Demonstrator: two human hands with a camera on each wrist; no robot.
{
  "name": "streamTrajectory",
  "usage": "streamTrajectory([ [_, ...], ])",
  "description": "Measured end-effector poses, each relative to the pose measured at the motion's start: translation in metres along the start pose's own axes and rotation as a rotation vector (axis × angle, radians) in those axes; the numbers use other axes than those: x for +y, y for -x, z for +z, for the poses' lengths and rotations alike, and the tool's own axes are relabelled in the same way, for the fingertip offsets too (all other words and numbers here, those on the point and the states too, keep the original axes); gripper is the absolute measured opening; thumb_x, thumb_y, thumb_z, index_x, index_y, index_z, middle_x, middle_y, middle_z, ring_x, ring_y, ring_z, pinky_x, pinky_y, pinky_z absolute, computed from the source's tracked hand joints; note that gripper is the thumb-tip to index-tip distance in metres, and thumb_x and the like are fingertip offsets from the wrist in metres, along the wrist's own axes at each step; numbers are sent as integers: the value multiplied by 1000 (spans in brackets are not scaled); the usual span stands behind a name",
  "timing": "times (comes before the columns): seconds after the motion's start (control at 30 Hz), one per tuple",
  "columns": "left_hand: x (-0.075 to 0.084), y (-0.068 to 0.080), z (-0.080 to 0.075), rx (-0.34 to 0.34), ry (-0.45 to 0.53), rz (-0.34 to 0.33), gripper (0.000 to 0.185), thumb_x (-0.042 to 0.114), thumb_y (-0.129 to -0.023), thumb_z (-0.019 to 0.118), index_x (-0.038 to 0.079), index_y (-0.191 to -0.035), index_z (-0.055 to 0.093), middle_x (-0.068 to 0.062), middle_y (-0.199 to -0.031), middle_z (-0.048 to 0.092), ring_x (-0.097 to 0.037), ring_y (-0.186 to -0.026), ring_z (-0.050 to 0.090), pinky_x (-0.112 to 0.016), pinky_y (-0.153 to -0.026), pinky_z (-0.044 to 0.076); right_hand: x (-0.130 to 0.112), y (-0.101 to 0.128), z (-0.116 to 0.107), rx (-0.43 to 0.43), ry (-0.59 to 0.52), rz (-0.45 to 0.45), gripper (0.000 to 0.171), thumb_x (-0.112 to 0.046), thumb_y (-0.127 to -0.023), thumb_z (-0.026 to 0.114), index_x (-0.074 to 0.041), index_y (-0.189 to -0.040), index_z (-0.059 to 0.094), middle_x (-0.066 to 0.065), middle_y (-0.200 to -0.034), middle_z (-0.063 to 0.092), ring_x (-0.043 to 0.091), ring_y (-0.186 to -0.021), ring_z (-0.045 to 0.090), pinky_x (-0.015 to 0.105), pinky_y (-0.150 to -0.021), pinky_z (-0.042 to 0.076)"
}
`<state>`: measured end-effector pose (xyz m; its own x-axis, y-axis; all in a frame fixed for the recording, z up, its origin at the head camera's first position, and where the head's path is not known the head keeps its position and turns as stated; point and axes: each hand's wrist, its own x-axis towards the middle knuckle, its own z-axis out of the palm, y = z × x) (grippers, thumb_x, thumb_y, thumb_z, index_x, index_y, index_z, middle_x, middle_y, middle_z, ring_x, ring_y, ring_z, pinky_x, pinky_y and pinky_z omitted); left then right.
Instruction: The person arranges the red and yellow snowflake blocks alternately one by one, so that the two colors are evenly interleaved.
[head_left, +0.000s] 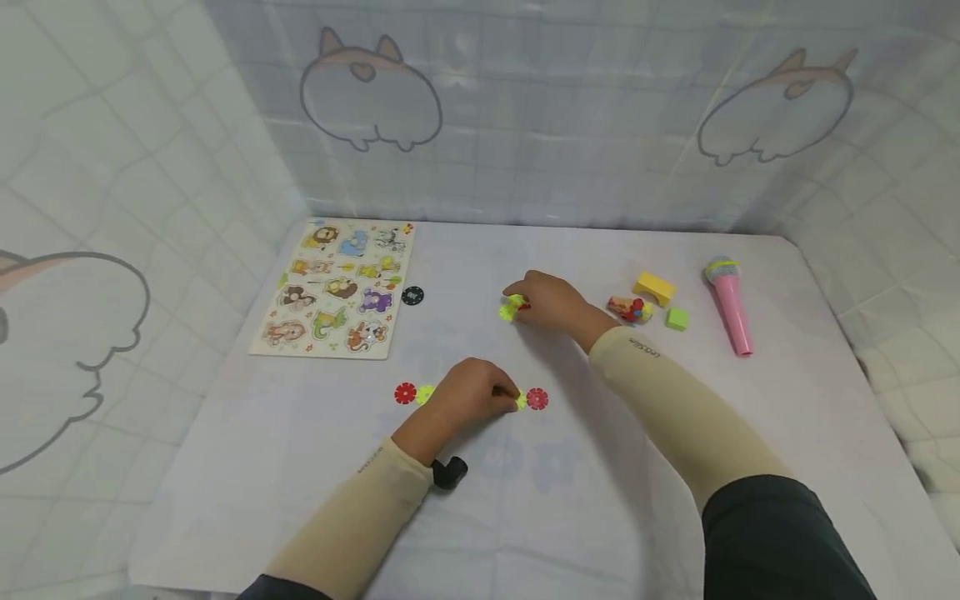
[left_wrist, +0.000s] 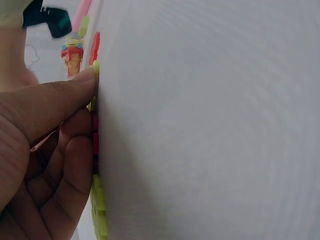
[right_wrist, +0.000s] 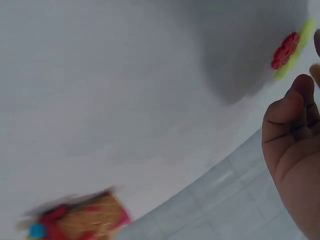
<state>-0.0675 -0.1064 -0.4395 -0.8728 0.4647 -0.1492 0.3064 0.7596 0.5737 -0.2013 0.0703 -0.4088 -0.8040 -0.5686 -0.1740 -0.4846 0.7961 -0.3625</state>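
1. Your left hand [head_left: 468, 398] presses a row of red and yellow-green discs [head_left: 537, 399] flat on the worktop [head_left: 525, 500], fingers straight.
2. Your right hand [head_left: 551, 302] pinches a yellow-green and red disc cluster [head_left: 512, 307] at its fingertips.

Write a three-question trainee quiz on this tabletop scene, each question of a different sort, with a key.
1. True or false: the pink toy microphone lies beside the animal puzzle board.
2. The black disc lies: A) just right of the puzzle board, B) under the left hand, C) by the yellow block.
3. Fill in: the right hand touches a yellow-green and ___ piece.

Key: 1 false; 2 A; 3 red.
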Motion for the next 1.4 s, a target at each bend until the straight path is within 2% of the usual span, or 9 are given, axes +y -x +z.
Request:
streamTrajectory([
  [0.3,-3,-1,5,12,10,6,13,21,-88,86,18,-100,85,12,-91,75,-11,-95,67,-30,-89,54,-5,-26,8,-62,133,-20,30,-12,-95,72,-14,-126,74,8,-119,58,23,-107,59,41,-98,49],
  [0.5,-3,0,4,20,-3,13,14,20,-87,87,17,-100,85,11,-92,76,-11,-95,68,-30,-90,53,-12,-20,10,-22,108,-42,22,-9,-97,69,-9,-120,72,6,-117,65,23,-105,60,39,-96,48],
  [0.6,-1,0,4,13,-6,5,15,20,-87,87,17,-101,85,11,-92,76,-11,-95,68,-30,-89,53,-8,-5,10,43,-19,-43,16,-8,-100,68,-9,-115,73,4,-112,69,21,-103,62,37,-93,49],
  [0.73,-2,-1,4,10,-9,2,15,21,-87,87,17,-102,84,11,-93,75,-11,-94,68,-29,-87,54,2,26,0,119,-313,12,15,-12,-100,70,-9,-114,73,5,-108,71,20,-96,68,37,-82,53],
  [0.87,-4,-2,3,1,-15,-14,16,22,-88,86,18,-103,84,12,-93,75,-9,-92,67,-28,-86,53,15,63,-10,140,-550,99,16,-15,-99,72,-10,-114,72,8,-107,69,20,-90,72,40,-77,57],
  [0.93,-4,-2,3,0,-20,-32,16,23,-89,86,19,-104,84,13,-93,74,-9,-93,66,-27,-86,53,20,81,-10,136,-596,128,15,-14,-98,74,-9,-111,73,9,-106,69,21,-88,72,42,-78,58],
  [1.0,-4,-1,3,3,-23,-45,16,23,-89,85,19,-105,84,13,-94,74,-10,-93,65,-27,-86,53,25,98,-4,110,-589,152,12,-13,-96,75,-9,-108,74,8,-102,69,21,-84,71,41,-76,58],
  [1.2,-4,0,2,20,-34,-61,17,23,-89,85,20,-105,84,11,-95,74,-12,-93,65,-28,-85,53,29,123,30,-21,-377,110,6,-12,-93,78,-12,-99,77,-3,-90,70,16,-79,62,31,-70,53],
  [1.4,-3,-1,4,14,-26,-60,16,22,-89,85,19,-105,84,11,-95,74,-12,-94,66,-29,-86,53,16,126,45,-8,-286,120,5,-11,-90,80,-11,-95,77,-6,-84,69,14,-79,61,32,-72,53],
])
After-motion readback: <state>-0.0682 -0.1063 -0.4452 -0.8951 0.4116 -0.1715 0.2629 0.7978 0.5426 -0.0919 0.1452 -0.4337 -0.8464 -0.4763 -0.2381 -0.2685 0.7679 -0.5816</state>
